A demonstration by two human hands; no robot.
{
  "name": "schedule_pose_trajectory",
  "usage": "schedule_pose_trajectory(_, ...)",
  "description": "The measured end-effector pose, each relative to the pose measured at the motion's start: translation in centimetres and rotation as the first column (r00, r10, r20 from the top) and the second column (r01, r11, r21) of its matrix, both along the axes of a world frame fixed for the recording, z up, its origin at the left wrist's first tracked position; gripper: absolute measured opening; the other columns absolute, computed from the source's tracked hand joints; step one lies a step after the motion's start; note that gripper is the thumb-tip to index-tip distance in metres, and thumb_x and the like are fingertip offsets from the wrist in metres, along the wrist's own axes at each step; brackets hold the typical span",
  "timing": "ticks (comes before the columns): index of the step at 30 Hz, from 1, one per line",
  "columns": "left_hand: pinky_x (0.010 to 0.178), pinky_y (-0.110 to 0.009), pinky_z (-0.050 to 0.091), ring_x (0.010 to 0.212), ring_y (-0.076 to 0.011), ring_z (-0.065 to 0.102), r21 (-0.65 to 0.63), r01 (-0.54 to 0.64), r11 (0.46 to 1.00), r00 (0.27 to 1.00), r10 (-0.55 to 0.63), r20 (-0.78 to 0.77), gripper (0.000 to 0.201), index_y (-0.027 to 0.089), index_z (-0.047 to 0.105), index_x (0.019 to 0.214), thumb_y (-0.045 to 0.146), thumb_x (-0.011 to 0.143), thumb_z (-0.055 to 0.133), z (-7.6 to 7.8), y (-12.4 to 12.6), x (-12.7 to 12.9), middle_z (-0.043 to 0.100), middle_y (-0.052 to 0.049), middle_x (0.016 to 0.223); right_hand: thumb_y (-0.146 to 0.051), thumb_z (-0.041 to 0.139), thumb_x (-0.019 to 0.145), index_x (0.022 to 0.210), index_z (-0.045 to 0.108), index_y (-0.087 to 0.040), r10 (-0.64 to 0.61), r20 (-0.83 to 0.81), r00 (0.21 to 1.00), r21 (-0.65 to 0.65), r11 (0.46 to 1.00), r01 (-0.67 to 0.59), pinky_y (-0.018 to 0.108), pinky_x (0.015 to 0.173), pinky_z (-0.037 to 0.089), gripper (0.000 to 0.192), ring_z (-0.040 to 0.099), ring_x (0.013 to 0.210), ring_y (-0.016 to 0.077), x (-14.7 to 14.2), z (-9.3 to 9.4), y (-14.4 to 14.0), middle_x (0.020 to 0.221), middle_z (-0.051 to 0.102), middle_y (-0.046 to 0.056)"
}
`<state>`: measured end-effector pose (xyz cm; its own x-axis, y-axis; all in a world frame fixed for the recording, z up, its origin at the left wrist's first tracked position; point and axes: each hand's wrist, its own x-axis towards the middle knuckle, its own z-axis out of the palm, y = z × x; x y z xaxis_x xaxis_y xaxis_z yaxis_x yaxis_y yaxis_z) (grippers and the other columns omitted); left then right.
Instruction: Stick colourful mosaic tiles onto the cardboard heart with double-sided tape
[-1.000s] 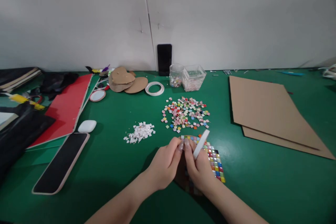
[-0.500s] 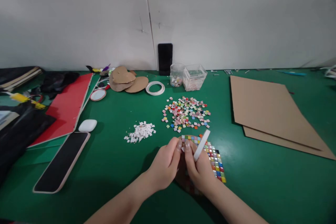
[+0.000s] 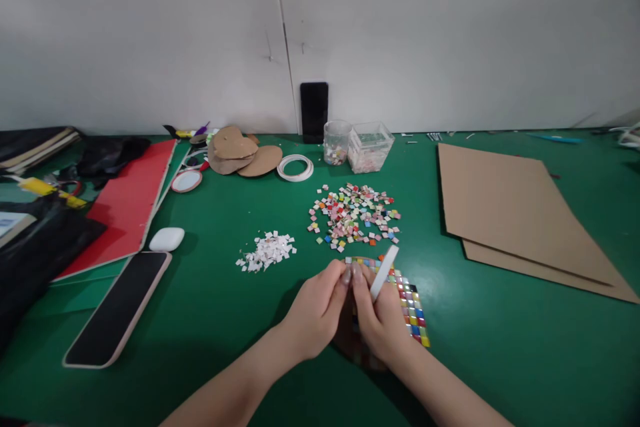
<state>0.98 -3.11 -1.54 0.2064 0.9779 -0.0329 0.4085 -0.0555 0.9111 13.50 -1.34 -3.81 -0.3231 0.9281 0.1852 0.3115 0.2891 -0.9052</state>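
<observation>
My left hand (image 3: 313, 313) and my right hand (image 3: 381, 320) meet fingertip to fingertip low in the middle, over a board of small coloured mosaic tiles (image 3: 413, 307) lying on the green table. My right hand holds a white roll of tape (image 3: 384, 272) on edge. My left thumb and fingers pinch at something tiny against the right fingertips; I cannot make out what it is. Just beyond the hands lie a heap of loose coloured tiles (image 3: 354, 215) and a smaller heap of white paper scraps (image 3: 267, 251).
Cardboard sheets (image 3: 510, 210) lie at right. A phone (image 3: 117, 307) and white case (image 3: 167, 239) lie at left beside a red board (image 3: 125, 203). At the back stand two clear containers (image 3: 357, 145), a tape ring (image 3: 295, 167), cardboard hearts (image 3: 240, 152), a mirror (image 3: 186, 181) and an upright phone (image 3: 313, 111).
</observation>
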Motion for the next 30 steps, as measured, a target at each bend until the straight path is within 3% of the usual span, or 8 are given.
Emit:
schedule_pose_trajectory(14, 0.049, -0.021, 0.027, 0.049, -0.0086, 0.038, 0.178, -0.106, 0.978, 0.992, 0.117, -0.054, 0.019, 0.021, 0.033, 0.068, 0.018, 0.087, 0.034, -0.30, -0.42, -0.06, 0.038, 0.005, 0.058, -0.027, 0.031, 0.092, 0.071, 0.041, -0.021, 0.050, 0.051, 0.997, 0.047, 0.998, -0.052, 0.026, 0.054, 0.037, 0.023, 0.046, 0.055, 0.0135, -0.12, 0.51, -0.19, 0.061, 0.047, -0.001)
schedule_pose_trajectory(24, 0.047, -0.020, 0.027, 0.050, -0.0073, 0.036, 0.163, -0.086, 0.983, 0.996, 0.087, -0.001, 0.021, 0.020, 0.032, 0.068, 0.019, 0.089, 0.032, 0.19, -0.44, -0.01, 0.037, 0.006, 0.058, -0.024, 0.031, 0.091, 0.079, 0.044, -0.020, 0.077, 0.158, 0.985, 0.133, 0.986, -0.098, 0.027, 0.056, 0.039, 0.018, 0.052, 0.060, 0.0153, 0.12, 0.34, -0.06, 0.068, 0.054, 0.002)
schedule_pose_trajectory(27, 0.046, -0.020, 0.027, 0.049, -0.0070, 0.036, 0.181, -0.097, 0.979, 0.995, 0.096, 0.013, 0.022, 0.020, 0.033, 0.067, 0.020, 0.089, 0.033, 0.42, -0.63, 0.19, 0.037, 0.005, 0.058, -0.023, 0.030, 0.091, 0.076, 0.042, -0.020, 0.080, 0.105, 0.991, 0.108, 0.990, -0.092, 0.027, 0.054, 0.038, 0.019, 0.049, 0.056, 0.0143, 0.09, 0.40, -0.25, 0.063, 0.049, 0.000)
schedule_pose_trajectory(30, 0.044, -0.020, 0.026, 0.045, -0.0063, 0.032, 0.118, -0.116, 0.986, 0.991, 0.107, 0.079, 0.026, 0.020, 0.032, 0.064, 0.025, 0.090, 0.033, 0.50, -0.85, 0.35, 0.035, 0.006, 0.054, -0.022, 0.031, 0.091, 0.073, 0.040, -0.021, 0.101, -0.026, 0.995, 0.092, 0.991, -0.098, 0.026, 0.054, 0.037, 0.021, 0.046, 0.056, 0.0127, 0.02, 0.74, -0.36, 0.062, 0.046, -0.002)
